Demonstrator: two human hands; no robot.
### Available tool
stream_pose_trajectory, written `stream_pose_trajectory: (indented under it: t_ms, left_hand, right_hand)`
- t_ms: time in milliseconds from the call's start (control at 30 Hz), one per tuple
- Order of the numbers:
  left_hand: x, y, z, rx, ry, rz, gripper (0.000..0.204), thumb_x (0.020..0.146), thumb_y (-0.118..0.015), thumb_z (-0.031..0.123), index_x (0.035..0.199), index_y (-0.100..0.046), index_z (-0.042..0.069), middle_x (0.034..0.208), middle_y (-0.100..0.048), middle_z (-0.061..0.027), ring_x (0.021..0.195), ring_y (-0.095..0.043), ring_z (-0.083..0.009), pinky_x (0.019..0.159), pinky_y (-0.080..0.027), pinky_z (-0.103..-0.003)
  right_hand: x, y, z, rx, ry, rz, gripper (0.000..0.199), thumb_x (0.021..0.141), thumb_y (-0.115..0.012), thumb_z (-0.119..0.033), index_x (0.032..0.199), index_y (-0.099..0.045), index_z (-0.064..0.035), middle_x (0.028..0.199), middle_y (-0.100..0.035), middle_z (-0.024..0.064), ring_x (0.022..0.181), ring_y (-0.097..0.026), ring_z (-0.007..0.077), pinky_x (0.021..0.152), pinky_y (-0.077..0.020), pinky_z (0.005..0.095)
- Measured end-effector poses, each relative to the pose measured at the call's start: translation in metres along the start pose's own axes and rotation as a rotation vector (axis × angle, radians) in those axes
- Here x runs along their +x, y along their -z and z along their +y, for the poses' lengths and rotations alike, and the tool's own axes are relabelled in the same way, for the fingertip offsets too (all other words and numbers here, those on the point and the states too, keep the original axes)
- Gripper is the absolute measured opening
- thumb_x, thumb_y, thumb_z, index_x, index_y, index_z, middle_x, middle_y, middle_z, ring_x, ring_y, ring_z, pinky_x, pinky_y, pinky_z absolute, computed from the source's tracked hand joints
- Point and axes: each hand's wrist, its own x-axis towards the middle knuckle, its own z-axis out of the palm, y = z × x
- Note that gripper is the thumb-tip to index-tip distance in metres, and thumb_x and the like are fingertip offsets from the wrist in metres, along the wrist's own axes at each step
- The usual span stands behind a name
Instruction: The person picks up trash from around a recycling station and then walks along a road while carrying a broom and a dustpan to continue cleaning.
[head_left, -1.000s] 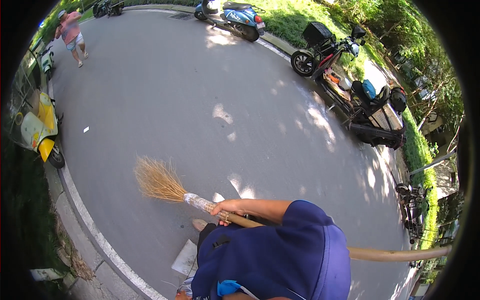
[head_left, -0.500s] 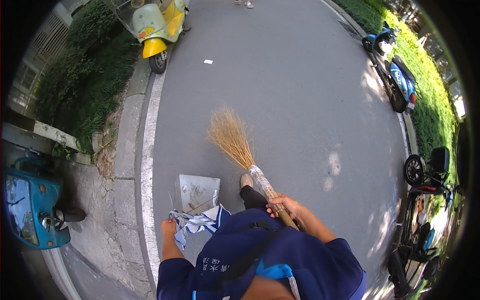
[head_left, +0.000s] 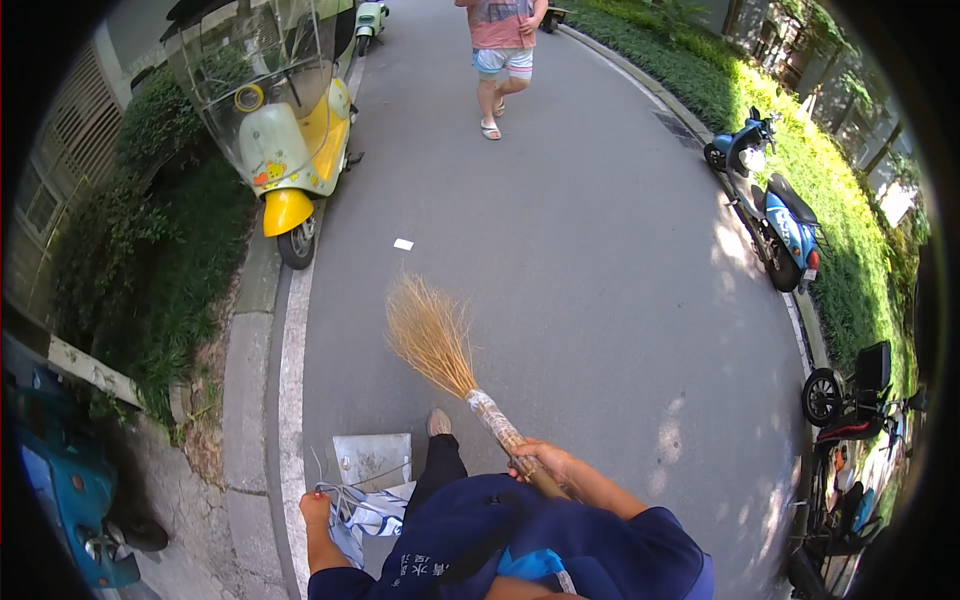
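The right hand (head_left: 543,462) is wrapped around a wooden-handled tan twig broom (head_left: 487,406), which points ahead over grey asphalt (head_left: 600,300). Left of the broom, the left hand (head_left: 315,508) clasps thin grey strands (head_left: 342,491) beside a crumpled white-and-blue sheet (head_left: 385,514) and squarish grey dustpan (head_left: 372,455).

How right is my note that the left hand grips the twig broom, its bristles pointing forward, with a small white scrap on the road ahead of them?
One thing is wrong: the right hand grips the twig broom, not the left hand, as the head view shows. The rest stands: bristles forward, small white scrap on the road ahead.
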Motion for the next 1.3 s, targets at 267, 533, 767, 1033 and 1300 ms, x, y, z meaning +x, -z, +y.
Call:
stream_pose_trajectory:
  t_ms: [267,533,767,1033,1300]
  left_hand:
    - [0.199,-0.03,0.102,0.1,0.021,-0.211,0.025,0.067,-0.066,0.026,0.068,-0.062,0.001,0.067,-0.062,-0.0178,0.069,-0.062,-0.0352,0.066,-0.049,-0.039]
    - [0.363,-0.071,0.186,0.086,-0.043,-0.237,0.048,0.078,-0.058,0.045,0.077,-0.064,-0.002,0.076,-0.063,-0.024,0.074,-0.061,-0.0389,0.069,-0.047,-0.045]
    - [0.477,-0.056,0.299,0.216,-0.245,-0.208,0.053,0.083,-0.052,0.045,0.07,-0.061,-0.006,0.065,-0.061,-0.0214,0.064,-0.06,-0.0363,0.062,-0.045,-0.046]
    - [0.641,-0.079,0.367,0.234,-0.173,-0.293,0.054,0.084,-0.052,0.047,0.075,-0.06,-0.006,0.075,-0.062,-0.0238,0.071,-0.059,-0.0393,0.066,-0.046,-0.045]
    - [0.753,-0.155,0.406,0.182,-0.345,-0.397,0.055,0.083,-0.053,0.045,0.076,-0.06,-0.009,0.074,-0.062,-0.0247,0.074,-0.061,-0.0389,0.066,-0.046,-0.046]
  right_hand:
    - [0.084,-0.045,-0.139,0.146,0.16,0.07,0.042,0.083,-0.06,-0.022,0.117,-0.043,-0.0052,0.091,-0.058,0.0155,0.075,-0.063,0.0226,0.062,-0.0563,0.0339]
    - [0.167,-0.045,-0.26,0.455,-0.021,-0.09,0.036,0.083,-0.059,-0.02,0.113,-0.047,-0.0042,0.092,-0.062,0.0123,0.072,-0.063,0.0191,0.061,-0.0564,0.0308]
    - [0.228,-0.058,-0.389,0.362,0.088,-0.091,0.03,0.081,-0.063,-0.016,0.105,-0.047,-0.0074,0.08,-0.059,0.0083,0.063,-0.06,0.0144,0.051,-0.0533,0.0295]
    - [0.277,-0.081,-0.472,0.24,0.165,0.066,0.038,0.077,-0.063,-0.007,0.109,-0.041,-0.0063,0.075,-0.055,0.0093,0.057,-0.057,0.0164,0.044,-0.0506,0.0302]
    - [0.302,-0.109,-0.53,0.147,0.16,0.297,0.044,0.072,-0.063,-0.001,0.111,-0.042,-0.0046,0.069,-0.054,0.0098,0.054,-0.057,0.0181,0.042,-0.0495,0.031]
